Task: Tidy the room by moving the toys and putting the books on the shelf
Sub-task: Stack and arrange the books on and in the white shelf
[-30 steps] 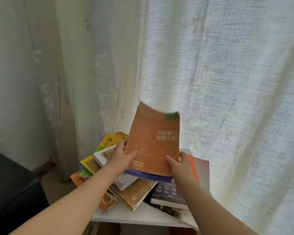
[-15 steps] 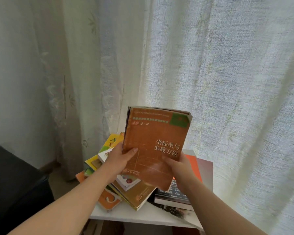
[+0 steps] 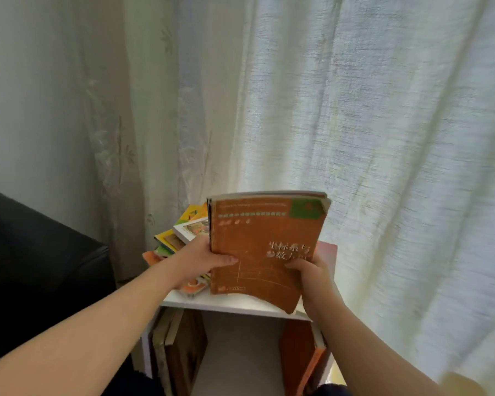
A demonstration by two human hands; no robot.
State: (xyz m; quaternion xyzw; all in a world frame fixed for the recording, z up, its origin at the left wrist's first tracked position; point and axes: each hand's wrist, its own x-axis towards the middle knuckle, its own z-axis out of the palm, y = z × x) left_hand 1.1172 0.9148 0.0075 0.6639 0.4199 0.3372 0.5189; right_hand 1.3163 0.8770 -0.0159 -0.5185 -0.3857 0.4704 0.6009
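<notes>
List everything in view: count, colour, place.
orange book: one, orange with green corner patch, held upright above the shelf.
book pile: several, yellow, green, white, orange, on the shelf top at left.
shelf: one, white, by the curtain.
standing books: several, brown at left, orange at right, inside the shelf.
curtain: one, cream, behind.
black seat: one, black, far left.
left hand: grips the book's left edge.
right hand: grips its lower right.

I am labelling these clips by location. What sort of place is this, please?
Probably a room in a home: pale backlit curtains, what looks like a dark sofa at the left, and a small white shelf piled with books.
</notes>
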